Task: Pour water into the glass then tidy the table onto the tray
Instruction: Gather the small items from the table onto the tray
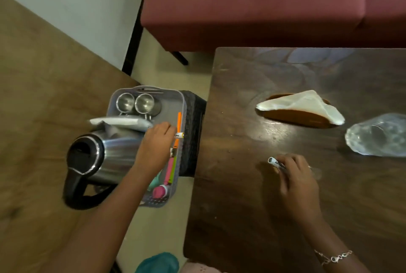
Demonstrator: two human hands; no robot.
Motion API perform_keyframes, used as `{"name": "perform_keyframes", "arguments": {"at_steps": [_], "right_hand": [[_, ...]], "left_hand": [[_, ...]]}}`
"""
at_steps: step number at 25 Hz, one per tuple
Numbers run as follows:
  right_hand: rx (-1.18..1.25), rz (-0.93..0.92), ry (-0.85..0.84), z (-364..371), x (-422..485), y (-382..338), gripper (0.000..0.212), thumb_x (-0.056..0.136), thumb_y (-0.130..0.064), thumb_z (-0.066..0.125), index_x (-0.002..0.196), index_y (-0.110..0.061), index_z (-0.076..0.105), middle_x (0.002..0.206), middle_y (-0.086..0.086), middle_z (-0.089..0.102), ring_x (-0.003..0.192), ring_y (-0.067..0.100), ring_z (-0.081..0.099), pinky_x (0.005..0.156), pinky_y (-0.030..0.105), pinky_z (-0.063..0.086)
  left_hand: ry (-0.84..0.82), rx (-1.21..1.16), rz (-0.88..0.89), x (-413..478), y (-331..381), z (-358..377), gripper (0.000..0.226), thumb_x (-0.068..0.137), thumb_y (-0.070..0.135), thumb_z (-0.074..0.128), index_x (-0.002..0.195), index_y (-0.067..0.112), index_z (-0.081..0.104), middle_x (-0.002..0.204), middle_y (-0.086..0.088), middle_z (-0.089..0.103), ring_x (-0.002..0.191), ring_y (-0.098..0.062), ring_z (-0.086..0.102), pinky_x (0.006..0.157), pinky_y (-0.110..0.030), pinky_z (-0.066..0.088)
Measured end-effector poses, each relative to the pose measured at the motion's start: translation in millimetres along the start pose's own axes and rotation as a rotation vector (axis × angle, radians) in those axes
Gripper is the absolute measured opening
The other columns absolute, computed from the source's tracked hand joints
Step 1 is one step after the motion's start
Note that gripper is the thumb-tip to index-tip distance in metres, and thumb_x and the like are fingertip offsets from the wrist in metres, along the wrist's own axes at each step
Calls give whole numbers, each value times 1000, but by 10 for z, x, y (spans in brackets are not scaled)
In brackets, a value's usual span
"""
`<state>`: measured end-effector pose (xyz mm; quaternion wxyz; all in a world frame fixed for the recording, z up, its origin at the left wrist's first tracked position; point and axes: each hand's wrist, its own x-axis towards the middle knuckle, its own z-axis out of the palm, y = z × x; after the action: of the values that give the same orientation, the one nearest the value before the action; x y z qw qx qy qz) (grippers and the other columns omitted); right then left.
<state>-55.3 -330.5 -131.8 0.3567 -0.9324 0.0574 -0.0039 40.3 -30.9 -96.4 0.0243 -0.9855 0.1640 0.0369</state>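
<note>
- A grey plastic tray (114, 105) with rounded corners and a perforated near end is seen left of the table, resting on a dark woven box (193, 132).
- Two shiny steel cups (137, 103), a polished steel kettle (105, 163) with a black handle, an orange pen (179, 121) and pink and green markers (171, 169) are held in the tray.
- A small white battery (179, 135) is pinched at the fingertips of the left hand (157, 147), just over the tray's right rim.
- A second white battery (275, 163) is gripped by the curled fingers of the right hand (296, 176) on the dark glossy wooden table (252, 217).
- A clear, faceted glass (377, 136) stands to the right of that hand, well apart from the tray.
- A folded white napkin (305, 103) lies in a brown wooden holder (296, 117) beyond the hand.
</note>
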Motion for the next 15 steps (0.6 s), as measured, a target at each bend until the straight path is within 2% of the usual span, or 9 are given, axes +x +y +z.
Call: {"name": "perform_keyframes", "arguments": {"at_steps": [1,3,4,5,6,8,9,11,15], "right_hand": [[-4,-10,-21,77,24,-81,23,75,7,66,96,-4,64,89,12,59,78,26,56,60,28,39],[-16,-21,-51,181,57,-205,25,74,7,67,96,-4,64,90,12,59,78,28,57,60,28,39],[-25,-28,-57,227,77,-260,25,74,7,67,96,-4,64,90,11,59,77,27,56,60,27,38],[-35,-34,-61,265,89,-304,25,74,7,67,96,-4,64,90,11,59,77,26,56,60,27,37],[-45,-39,-65,295,102,-342,24,74,6,67,96,-4,64,89,11,59,76,26,56,59,26,37],[-57,-32,-69,341,124,-389,23,75,5,67,96,-5,64,90,10,60,76,26,56,59,26,36],[-62,-24,-70,363,130,-404,23,76,4,67,96,-6,64,90,10,60,75,26,55,59,26,36],[-64,-14,-66,397,130,-436,22,76,4,67,95,-6,65,89,10,60,75,25,55,60,26,36],[-42,5,-96,519,167,-556,21,77,3,67,95,-6,65,89,8,60,78,23,55,62,27,35]], "left_hand": [[-140,82,6,20,-125,50,37,48,-8,74,80,6,60,76,-13,59,68,-32,58,56,-34,43],[-417,153,0,77,-233,154,33,59,-7,69,89,5,60,90,-14,60,85,-34,59,68,-37,45],[-485,184,17,99,-294,243,28,67,-5,62,94,3,60,96,-16,60,92,-35,57,73,-39,45],[-514,187,39,117,-332,316,24,70,-5,58,93,1,62,95,-17,61,91,-35,58,73,-39,46],[-561,208,53,120,-341,373,20,67,-4,61,85,1,65,86,-17,63,82,-34,61,66,-37,49],[-567,259,62,132,-334,504,17,49,1,74,64,5,66,64,-10,63,60,-28,62,47,-29,48],[-549,264,82,137,-344,588,22,42,3,79,58,8,65,60,-8,62,55,-26,62,43,-26,46],[-592,265,34,147,-365,689,23,41,8,82,58,11,66,59,-5,62,55,-23,62,42,-24,45],[-538,180,19,148,-384,819,30,32,13,86,50,14,62,49,-2,58,45,-19,58,36,-19,40]]}}
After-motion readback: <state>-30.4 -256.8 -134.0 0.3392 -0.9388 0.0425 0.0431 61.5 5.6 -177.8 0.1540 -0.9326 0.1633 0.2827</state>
